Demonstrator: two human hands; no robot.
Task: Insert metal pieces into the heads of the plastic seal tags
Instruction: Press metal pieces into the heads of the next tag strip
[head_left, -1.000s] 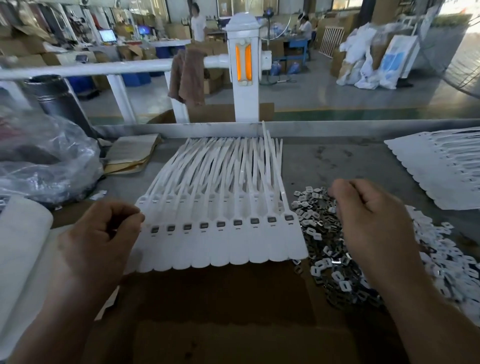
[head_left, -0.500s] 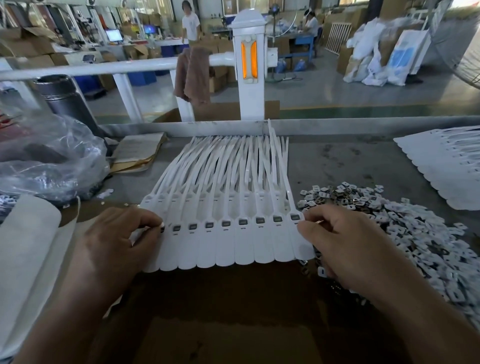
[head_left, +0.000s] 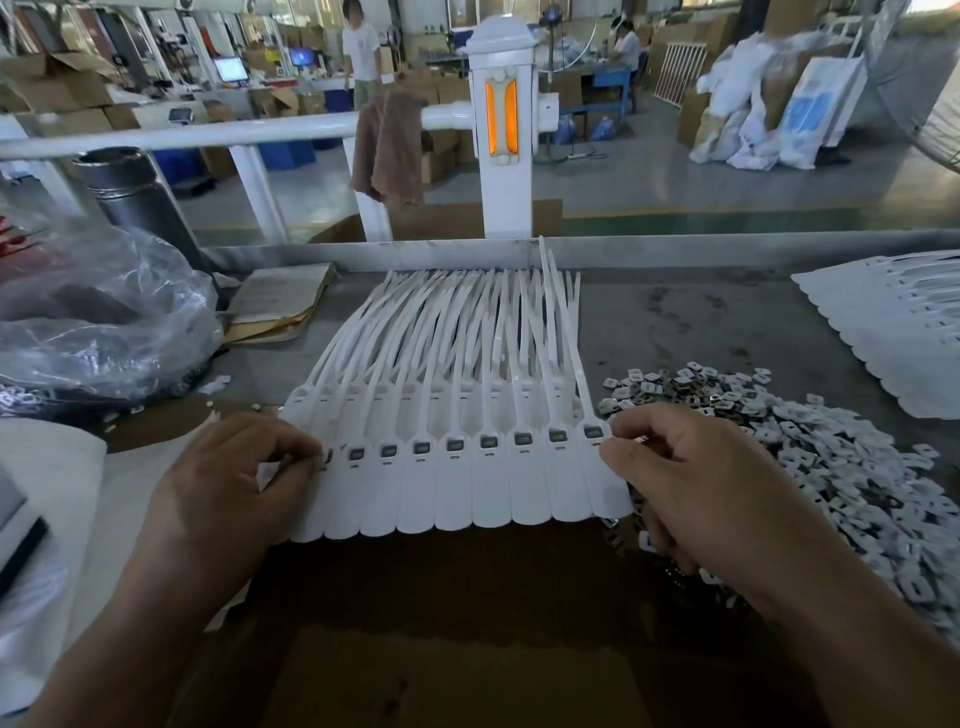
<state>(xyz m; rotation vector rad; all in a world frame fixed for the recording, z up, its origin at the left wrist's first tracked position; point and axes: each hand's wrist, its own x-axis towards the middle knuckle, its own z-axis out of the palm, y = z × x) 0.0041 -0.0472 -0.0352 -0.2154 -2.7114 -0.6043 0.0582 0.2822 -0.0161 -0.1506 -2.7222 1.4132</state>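
At the centre of the grey table (head_left: 701, 322), between both hands: one joined sheet of white seal tags (head_left: 457, 493). Lies flat, with the broad flags toward 6 o'clock and the thin tails fanning toward 12 o'clock, up to the metal edge of the table. Shows one row of square heads (head_left: 454, 444) across the middle, each visible one with a dark metal insert. Overlaps brown cardboard (head_left: 441, 597) at the near edge.

At 9 o'clock of the sheet, left hand (head_left: 228, 483): fingers curled, thumb and forefinger pinching the left edge at the last head, half hiding it. At 3 o'clock, right hand (head_left: 701, 483): fingers bent too, thumb and forefinger closed on the right edge just beside the last head. Cannot tell about any loose piece between the fingertips.

Further at 3 o'clock, partly under the right hand and wrist: a wide pile of loose metal pieces (head_left: 831, 467). At 2 o'clock, well apart, another sheet of white tags (head_left: 893, 332). At 10 o'clock, a crumpled clear plastic bag (head_left: 104, 322), with a steel flask (head_left: 135, 197) behind and folded papers (head_left: 280, 306) beside. At 12 o'clock, beyond the table, a white rail (head_left: 208, 135) with a brown cloth (head_left: 389, 145) over it.
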